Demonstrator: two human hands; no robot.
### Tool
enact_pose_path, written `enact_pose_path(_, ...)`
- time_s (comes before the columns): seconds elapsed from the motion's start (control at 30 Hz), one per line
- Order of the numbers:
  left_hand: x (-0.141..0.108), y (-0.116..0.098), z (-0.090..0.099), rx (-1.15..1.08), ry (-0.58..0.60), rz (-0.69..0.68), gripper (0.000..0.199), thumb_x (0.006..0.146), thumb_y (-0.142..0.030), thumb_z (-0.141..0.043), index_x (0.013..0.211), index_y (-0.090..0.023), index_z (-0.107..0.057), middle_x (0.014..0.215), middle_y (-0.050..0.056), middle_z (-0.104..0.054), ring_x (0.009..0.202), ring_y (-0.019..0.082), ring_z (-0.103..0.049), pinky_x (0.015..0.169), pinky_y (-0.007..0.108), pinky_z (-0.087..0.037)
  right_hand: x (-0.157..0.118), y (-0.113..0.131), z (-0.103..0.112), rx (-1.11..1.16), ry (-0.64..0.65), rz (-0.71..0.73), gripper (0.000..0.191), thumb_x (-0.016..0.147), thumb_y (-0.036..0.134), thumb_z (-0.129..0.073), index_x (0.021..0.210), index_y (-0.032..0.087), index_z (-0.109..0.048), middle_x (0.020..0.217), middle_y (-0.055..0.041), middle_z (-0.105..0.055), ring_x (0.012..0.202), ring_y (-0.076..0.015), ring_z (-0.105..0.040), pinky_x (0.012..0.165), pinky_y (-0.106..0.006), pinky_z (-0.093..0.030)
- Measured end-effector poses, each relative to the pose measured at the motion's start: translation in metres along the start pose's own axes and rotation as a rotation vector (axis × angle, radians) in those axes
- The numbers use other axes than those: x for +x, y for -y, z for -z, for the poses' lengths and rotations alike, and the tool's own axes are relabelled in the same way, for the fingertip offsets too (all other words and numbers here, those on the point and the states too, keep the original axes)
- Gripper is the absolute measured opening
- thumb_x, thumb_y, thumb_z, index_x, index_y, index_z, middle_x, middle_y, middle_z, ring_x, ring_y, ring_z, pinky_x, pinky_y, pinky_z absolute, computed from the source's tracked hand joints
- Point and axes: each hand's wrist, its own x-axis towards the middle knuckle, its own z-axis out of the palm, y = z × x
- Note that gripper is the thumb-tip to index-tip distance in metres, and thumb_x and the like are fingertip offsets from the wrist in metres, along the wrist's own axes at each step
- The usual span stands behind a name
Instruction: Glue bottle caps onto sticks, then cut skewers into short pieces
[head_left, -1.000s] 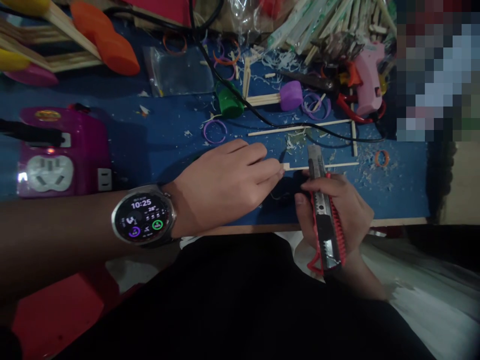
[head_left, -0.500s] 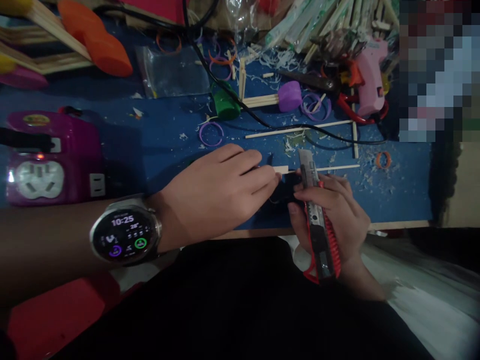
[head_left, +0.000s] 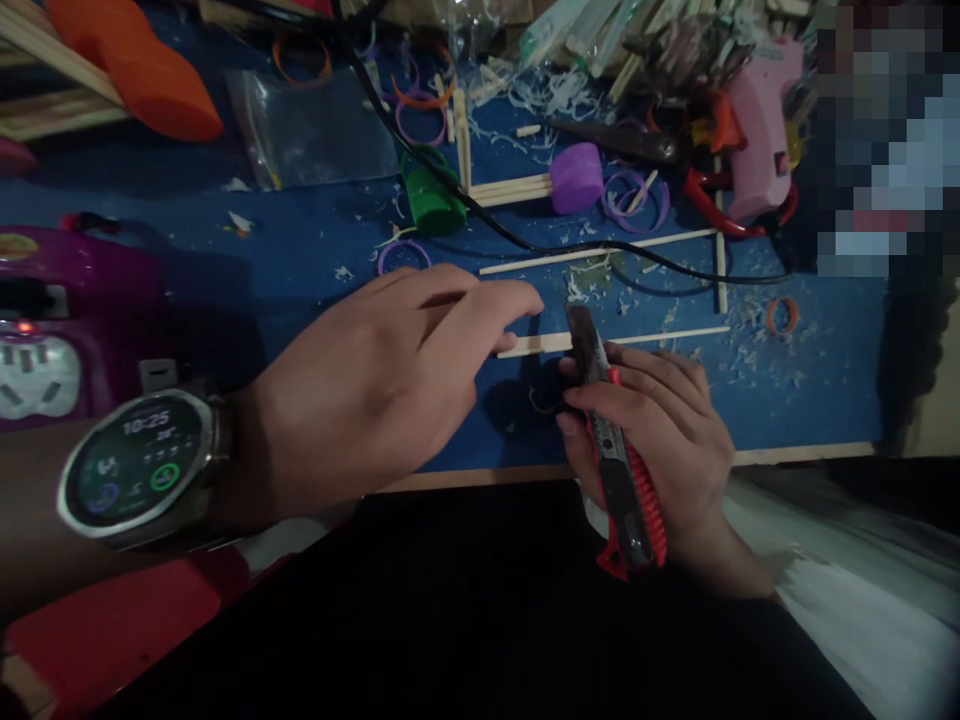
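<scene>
My right hand [head_left: 652, 430] is wrapped around a red and black utility knife [head_left: 616, 455], its blade end pointing away from me. The blade crosses over a thin wooden chopstick [head_left: 667, 335] lying along the blue tabletop. At the chopstick's thicker left end is my left hand [head_left: 390, 360], back up, with index finger and thumb apart. The thumb tip is close to that end; whether it touches cannot be made out. A watch [head_left: 139, 465] is on my left wrist.
A black cable [head_left: 517, 235] runs across the table. Beyond it lie a green cap [head_left: 431, 195], a purple cap [head_left: 576, 178], scissors [head_left: 697, 190] and a pink glue gun [head_left: 761, 130]. A purple power socket [head_left: 97, 290] stands left; an orange ring [head_left: 781, 315] lies right.
My left hand has moved left and its fingers have parted from the chopstick, baring its thick end. The knife has shifted slightly left. The view has also shifted a little.
</scene>
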Motion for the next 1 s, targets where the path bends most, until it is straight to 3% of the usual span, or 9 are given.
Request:
enact_pose_path(0.3,-0.0003,0.0025,-0.0025,-0.016,-0.031,-0.008,0.043,0.111,-0.017,-0.045,0.152,-0.024,-0.057,0.124,0.008,-0.080,0.114,0.027,-0.076,0.099,0.043,-0.066,0.0011,0.0004,-0.0009,-0.005,-0.017,0.005,0.020,0.100,0.013,-0.079,0.114,0.024,-0.071,0.116,-0.0066,-0.089,0.118,-0.0317,-0.085,0.099,-0.046,-0.064)
enact_pose_path(0.53,0.0002,0.0068,-0.0072,0.099,-0.096,-0.206,0.041,0.105,-0.006,-0.048,0.142,-0.017,-0.064,0.117,0.008,-0.080,0.117,0.029,-0.075,0.096,0.048,-0.069,0.0015,0.0025,-0.0005,-0.032,0.007,-0.027,0.020,0.100,0.014,-0.080,0.115,0.026,-0.072,0.116,-0.0067,-0.089,0.117,-0.0322,-0.085,0.100,-0.045,-0.062)
enact_pose_path(0.7,-0.0003,0.0079,-0.0083,0.101,-0.077,-0.183,0.047,0.108,-0.008,-0.044,0.150,-0.022,-0.061,0.120,0.007,-0.081,0.120,0.026,-0.075,0.099,0.046,-0.069,0.0012,0.0026,-0.0009,-0.031,0.011,-0.037,0.024,0.100,0.013,-0.080,0.118,0.027,-0.071,0.120,-0.0060,-0.088,0.117,-0.0320,-0.085,0.101,-0.046,-0.062)
enact_pose_path(1.0,0.0007,0.0052,-0.0050,0.050,-0.074,-0.142,0.051,0.105,-0.004,-0.045,0.154,-0.008,-0.059,0.123,0.015,-0.080,0.118,0.027,-0.075,0.099,0.046,-0.067,0.0015,0.0026,0.0000,-0.034,0.016,-0.043,0.023,0.101,0.015,-0.078,0.117,0.031,-0.072,0.120,-0.0040,-0.089,0.116,-0.0324,-0.085,0.098,-0.048,-0.064)
